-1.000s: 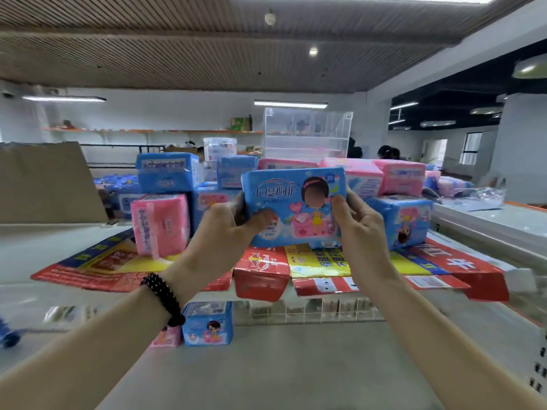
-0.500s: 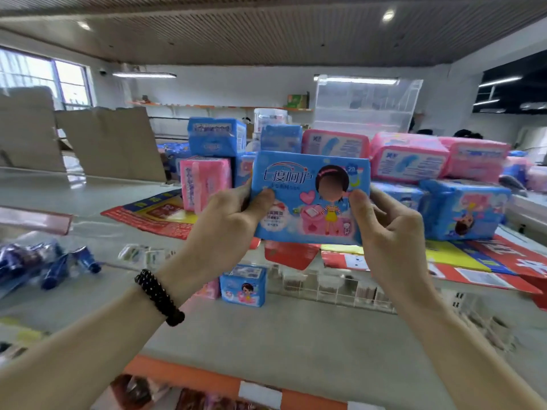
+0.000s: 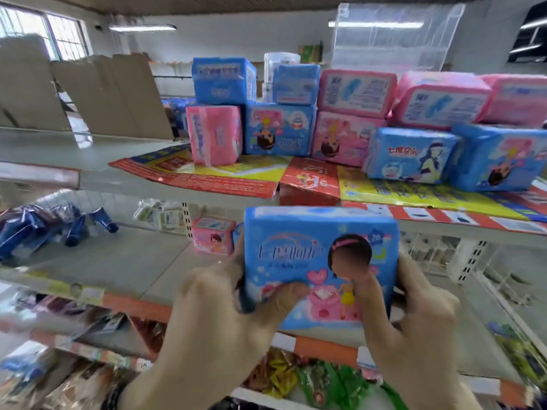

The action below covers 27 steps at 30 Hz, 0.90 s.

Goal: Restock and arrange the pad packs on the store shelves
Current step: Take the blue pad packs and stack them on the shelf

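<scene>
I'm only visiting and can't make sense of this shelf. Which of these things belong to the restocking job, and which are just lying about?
Part of the job:
- blue cartoon-girl pad pack, held by left hand and right hand
- stacked pink and blue pad packs on the top shelf
- small pink pad pack on the middle shelf

Just lying about:
- dark blue foil packets
- brown cardboard sheets
- clear plastic bin

We cannot read the lettering on the held blue pad pack (image 3: 319, 261), smeared by motion; its lower corners sit behind the left hand (image 3: 225, 329) and the right hand (image 3: 414, 327), and the fingers behind it are out of sight; both forearms are cut by the bottom edge; a small pink pack (image 3: 213, 239) is partly covered by the held one; the blue bags (image 3: 44, 229) at left are too blurred to identify.
</scene>
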### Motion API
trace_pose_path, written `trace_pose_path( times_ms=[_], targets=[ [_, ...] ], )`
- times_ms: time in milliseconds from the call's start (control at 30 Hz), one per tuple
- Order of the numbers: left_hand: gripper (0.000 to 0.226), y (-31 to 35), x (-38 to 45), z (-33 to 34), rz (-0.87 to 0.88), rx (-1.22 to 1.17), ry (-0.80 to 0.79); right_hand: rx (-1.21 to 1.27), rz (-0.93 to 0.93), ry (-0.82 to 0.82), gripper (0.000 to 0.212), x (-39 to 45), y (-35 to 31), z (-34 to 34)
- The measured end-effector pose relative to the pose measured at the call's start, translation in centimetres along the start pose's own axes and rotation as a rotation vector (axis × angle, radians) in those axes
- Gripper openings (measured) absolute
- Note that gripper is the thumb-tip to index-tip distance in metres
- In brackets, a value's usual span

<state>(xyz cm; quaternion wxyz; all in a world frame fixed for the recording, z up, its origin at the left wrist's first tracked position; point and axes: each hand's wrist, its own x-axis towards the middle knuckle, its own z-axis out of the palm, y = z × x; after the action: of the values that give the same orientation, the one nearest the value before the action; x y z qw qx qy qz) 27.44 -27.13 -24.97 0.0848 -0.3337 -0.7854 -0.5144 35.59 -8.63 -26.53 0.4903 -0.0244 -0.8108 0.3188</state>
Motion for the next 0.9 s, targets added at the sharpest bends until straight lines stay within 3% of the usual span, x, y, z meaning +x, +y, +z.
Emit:
trace_pose_path(
  times_ms=[67,133,233,333,467,567,733,900],
  targets=[
    [0.066,-1.2,-0.7,0.5,0.005,0.079,0.002,0.027,0.056,-0.040,0.050,-1.7,0.7,0.3],
    [0.071,-2.2,-1.0,1.2,-0.019,0.123,-0.021,0.037,0.086,-0.056,0.042,-2.8,1.6,0.6],
    [0.062,-3.6,-0.4,1.9,-0.078,0.076,-0.135,-0.002,0.131,-0.047,0.030,-3.4,2.7,1.1],
    [0.055,-5.8,1.0,2.6,-0.124,0.000,-0.193,-0.044,0.259,-0.090,0.036,-3.4,3.5,2.3],
    [0.037,-9.7,2.7,3.7,-0.261,-0.051,-0.299,-0.098,0.381,-0.187,0.007,-3.7,5.3,4.9],
    [0.021,-13.4,4.2,4.5,-0.325,-0.031,-0.346,-0.112,0.457,-0.237,0.020,-4.4,7.7,7.5],
    [0.033,-18.8,5.9,4.9,-0.453,-0.051,-0.397,-0.110,0.612,-0.284,0.023,-5.0,10.0,11.9],
    [0.026,-23.5,7.1,4.5,-0.493,-0.090,-0.435,-0.128,0.652,-0.291,0.024,-5.2,10.9,16.0]
  ],
)
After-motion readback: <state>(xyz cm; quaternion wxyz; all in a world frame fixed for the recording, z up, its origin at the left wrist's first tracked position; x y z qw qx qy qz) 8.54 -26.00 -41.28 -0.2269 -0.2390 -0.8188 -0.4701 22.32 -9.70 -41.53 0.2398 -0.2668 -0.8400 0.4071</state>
